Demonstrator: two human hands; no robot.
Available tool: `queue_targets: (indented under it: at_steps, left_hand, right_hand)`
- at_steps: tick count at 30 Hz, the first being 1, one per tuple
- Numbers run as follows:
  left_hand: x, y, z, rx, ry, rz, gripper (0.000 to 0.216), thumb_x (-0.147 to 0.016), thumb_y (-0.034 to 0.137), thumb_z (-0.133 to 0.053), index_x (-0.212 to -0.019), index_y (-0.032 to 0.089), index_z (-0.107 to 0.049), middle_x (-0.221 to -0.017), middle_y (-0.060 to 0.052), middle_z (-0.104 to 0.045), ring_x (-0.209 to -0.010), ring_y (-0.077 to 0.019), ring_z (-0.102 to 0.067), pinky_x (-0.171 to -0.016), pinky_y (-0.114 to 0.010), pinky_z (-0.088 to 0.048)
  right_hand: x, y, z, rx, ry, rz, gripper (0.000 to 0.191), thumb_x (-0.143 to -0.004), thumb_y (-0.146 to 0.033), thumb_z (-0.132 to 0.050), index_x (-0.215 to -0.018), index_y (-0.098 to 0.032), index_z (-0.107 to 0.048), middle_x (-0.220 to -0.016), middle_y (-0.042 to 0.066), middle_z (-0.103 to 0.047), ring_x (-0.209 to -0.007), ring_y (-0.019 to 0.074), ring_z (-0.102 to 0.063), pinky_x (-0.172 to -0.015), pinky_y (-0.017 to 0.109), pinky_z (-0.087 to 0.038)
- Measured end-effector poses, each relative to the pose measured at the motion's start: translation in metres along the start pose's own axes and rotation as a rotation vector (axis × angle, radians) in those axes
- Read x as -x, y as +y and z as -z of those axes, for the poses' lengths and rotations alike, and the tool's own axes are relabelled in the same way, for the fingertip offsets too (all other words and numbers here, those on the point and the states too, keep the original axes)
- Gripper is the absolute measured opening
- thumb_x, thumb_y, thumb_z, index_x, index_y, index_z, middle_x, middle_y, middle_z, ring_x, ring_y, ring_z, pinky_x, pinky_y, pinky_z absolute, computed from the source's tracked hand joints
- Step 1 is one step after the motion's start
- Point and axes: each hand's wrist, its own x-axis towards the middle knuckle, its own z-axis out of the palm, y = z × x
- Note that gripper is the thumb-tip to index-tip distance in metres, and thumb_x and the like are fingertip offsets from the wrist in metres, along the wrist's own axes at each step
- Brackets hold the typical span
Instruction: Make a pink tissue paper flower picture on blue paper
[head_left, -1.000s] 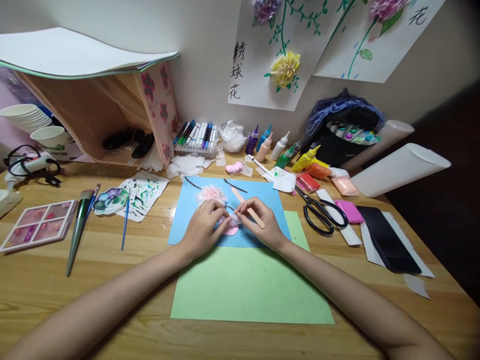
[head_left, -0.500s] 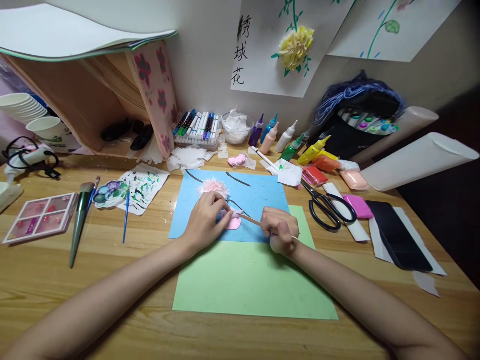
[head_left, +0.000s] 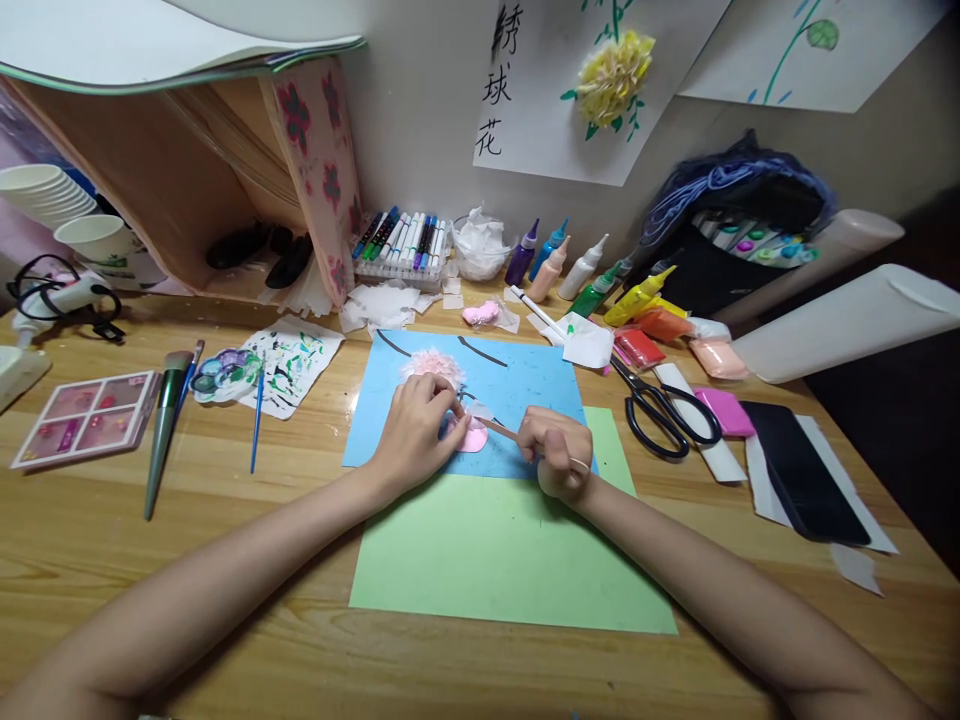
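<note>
A thin wooden stick [head_left: 499, 428] is gripped in my right hand [head_left: 556, 452], its fingers curled round it. Its tip points left, to a small white piece of tissue paper [head_left: 480, 410] above a flat pink clay disc [head_left: 472, 438]. At that tip, the thumb and forefinger of my left hand [head_left: 421, 422] are pinched together by the tissue, partly hiding the disc. Behind my left fingers, a fluffy pink tissue flower [head_left: 433, 367] is on blue paper [head_left: 525, 375] with dark painted strokes. The blue paper overlaps a green sheet [head_left: 510, 560].
Black-handled scissors [head_left: 660, 415], a pink clay pack [head_left: 724, 412] and a phone [head_left: 806, 470] lie to the right. Paint bottles [head_left: 551, 270], markers [head_left: 401, 240] and a tissue bowl [head_left: 481, 245] line the back. Brushes [head_left: 165, 430] and a compartmented case [head_left: 86, 420] are at left.
The camera view has tilted and shifted slightly. Both hands stay in nearly the same place over the pink disc; the white tissue by the stick tip shows more clearly.
</note>
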Motion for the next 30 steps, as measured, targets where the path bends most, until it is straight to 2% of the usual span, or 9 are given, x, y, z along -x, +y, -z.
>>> queue_targets:
  at_steps: [4, 10, 19, 22, 27, 30]
  left_hand:
    - [0.001, 0.0, 0.001, 0.037, 0.004, 0.014, 0.01, -0.084, 0.026, -0.052, -0.085, 0.017, -0.056, -0.095, -0.006, -0.053, -0.094, -0.0207, -0.048, -0.081, -0.035, -0.038]
    - [0.003, -0.003, 0.0, 0.189, 0.012, 0.082, 0.015, -0.087, 0.012, -0.036, -0.093, 0.017, -0.05, -0.09, -0.005, -0.056, -0.088, -0.0174, -0.051, -0.079, -0.031, -0.042]
    - [0.007, -0.004, -0.003, 0.169, -0.036, 0.07, 0.02, -0.085, 0.009, -0.035, -0.095, 0.016, -0.051, -0.09, -0.006, -0.061, -0.084, -0.0175, -0.055, -0.076, -0.031, -0.045]
    - [0.008, -0.004, -0.004, 0.156, -0.037, 0.047, 0.02, -0.084, 0.009, -0.035, -0.095, 0.016, -0.05, -0.089, -0.006, -0.062, -0.083, -0.0176, -0.056, -0.075, -0.031, -0.046]
    - [0.009, -0.004, -0.005, 0.128, -0.047, 0.027, 0.02, -0.085, 0.01, -0.034, -0.098, 0.016, -0.049, -0.089, -0.007, -0.062, -0.083, -0.0177, -0.057, -0.075, -0.031, -0.046]
    - [0.009, -0.003, -0.004, 0.132, -0.054, 0.025, 0.021, -0.086, 0.011, -0.033, -0.101, 0.016, -0.047, -0.091, -0.007, -0.062, -0.085, -0.0178, -0.057, -0.077, -0.031, -0.046]
  right_hand:
    - [-0.001, 0.001, -0.002, -0.017, 0.003, -0.031, 0.048, -0.095, -0.03, -0.023, -0.052, -0.021, -0.04, -0.046, 0.0, -0.041, -0.047, 0.0125, -0.038, -0.051, 0.028, -0.033]
    - [-0.003, 0.002, -0.003, -0.034, -0.031, -0.05, 0.047, -0.096, -0.028, -0.023, -0.054, -0.02, -0.043, -0.048, 0.0, -0.044, -0.048, 0.0124, -0.04, -0.053, 0.028, -0.035]
    - [-0.007, 0.007, -0.006, -0.033, -0.042, -0.096, 0.048, -0.096, -0.028, -0.023, -0.052, -0.02, -0.04, -0.048, 0.001, -0.045, -0.048, 0.0121, -0.041, -0.053, 0.028, -0.035]
    - [-0.02, 0.007, -0.006, -0.014, -0.111, -0.063, 0.048, -0.097, -0.027, -0.021, -0.051, -0.021, -0.036, -0.047, 0.0, -0.041, -0.046, 0.0116, -0.039, -0.053, 0.027, -0.034]
    - [-0.051, 0.002, -0.013, 0.054, -0.303, -0.027, 0.047, -0.097, -0.029, -0.022, -0.052, -0.021, -0.034, -0.048, -0.001, -0.04, -0.043, 0.0096, -0.038, -0.05, 0.025, -0.032]
    - [-0.056, -0.002, -0.015, 0.086, -0.307, -0.039, 0.049, -0.097, -0.031, -0.023, -0.05, -0.02, -0.033, -0.046, -0.001, -0.039, -0.042, 0.0092, -0.037, -0.049, 0.026, -0.031]
